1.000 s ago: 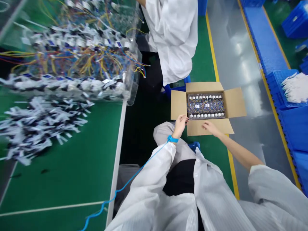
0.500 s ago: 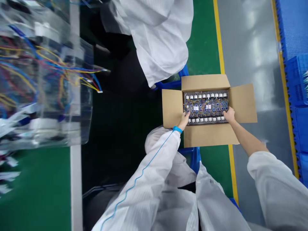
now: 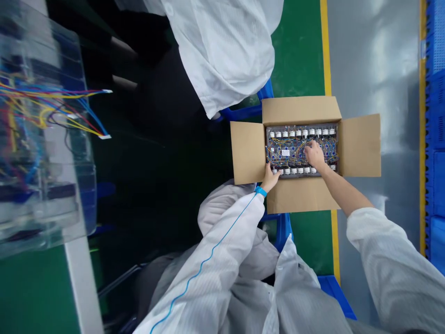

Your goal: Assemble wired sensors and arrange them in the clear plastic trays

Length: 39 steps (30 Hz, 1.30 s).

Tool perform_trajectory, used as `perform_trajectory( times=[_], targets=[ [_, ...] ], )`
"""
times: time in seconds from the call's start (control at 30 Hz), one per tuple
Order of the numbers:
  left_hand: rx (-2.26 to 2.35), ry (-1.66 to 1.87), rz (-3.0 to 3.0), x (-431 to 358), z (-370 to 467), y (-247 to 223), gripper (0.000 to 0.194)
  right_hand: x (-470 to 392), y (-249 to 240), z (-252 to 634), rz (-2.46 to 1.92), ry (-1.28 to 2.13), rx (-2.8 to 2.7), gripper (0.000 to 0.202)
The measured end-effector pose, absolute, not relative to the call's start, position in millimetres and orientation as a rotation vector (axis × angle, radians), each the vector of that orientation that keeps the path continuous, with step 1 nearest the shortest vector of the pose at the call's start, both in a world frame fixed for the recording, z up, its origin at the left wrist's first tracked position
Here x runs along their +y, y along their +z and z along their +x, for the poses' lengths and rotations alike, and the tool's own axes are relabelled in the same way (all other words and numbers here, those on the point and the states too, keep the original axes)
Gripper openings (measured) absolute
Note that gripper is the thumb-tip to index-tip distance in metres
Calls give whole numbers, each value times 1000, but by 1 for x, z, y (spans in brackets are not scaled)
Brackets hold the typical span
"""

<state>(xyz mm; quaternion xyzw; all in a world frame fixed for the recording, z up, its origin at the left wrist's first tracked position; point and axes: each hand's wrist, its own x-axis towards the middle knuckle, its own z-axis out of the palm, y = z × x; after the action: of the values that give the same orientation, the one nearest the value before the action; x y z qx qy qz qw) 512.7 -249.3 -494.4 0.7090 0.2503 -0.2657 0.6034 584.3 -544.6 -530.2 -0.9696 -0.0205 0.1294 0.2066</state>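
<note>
An open cardboard box holds a clear plastic tray of white cylindrical parts, small blue parts and coloured wires. My left hand, with a blue band at the wrist, rests at the tray's near left corner, thumb and fingers apart. Over the tray's right half, my right hand has its fingertips drawn together among the wires; what they hold, if anything, is hidden. A white label lies on the tray between the hands.
On the left is a workbench edge with blurred clear trays and overhanging wires. A person in a white coat sits beyond the box. Blue crates line the right side, past a yellow floor line.
My right hand has left the tray's right end and moved in over its wires, covering where a second label lay. My left hand's fingers have spread at the corner. The view has shifted.
</note>
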Motion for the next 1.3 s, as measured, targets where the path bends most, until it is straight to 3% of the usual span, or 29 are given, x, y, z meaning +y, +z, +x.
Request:
perform_trajectory(
  times=[0.23,0.6,0.8,1.13,1.3],
  targets=[
    [617,-624,1556,-247,514,-484,68,-543,-524,592,-2729,280,76,40],
    [628,-670,1544,-243,514,-486,71,-548,-541,579,-2642,388,332,37],
    [620,-683,1578,-245,514,-495,69,-532,-541,584,-2556,376,493,13],
    [645,-676,1602,-257,518,-496,70,-534,-507,580,-2521,93,554,48],
    [670,-683,1587,-256,519,-493,70,-480,-509,585,-2492,253,44,18]
  ],
)
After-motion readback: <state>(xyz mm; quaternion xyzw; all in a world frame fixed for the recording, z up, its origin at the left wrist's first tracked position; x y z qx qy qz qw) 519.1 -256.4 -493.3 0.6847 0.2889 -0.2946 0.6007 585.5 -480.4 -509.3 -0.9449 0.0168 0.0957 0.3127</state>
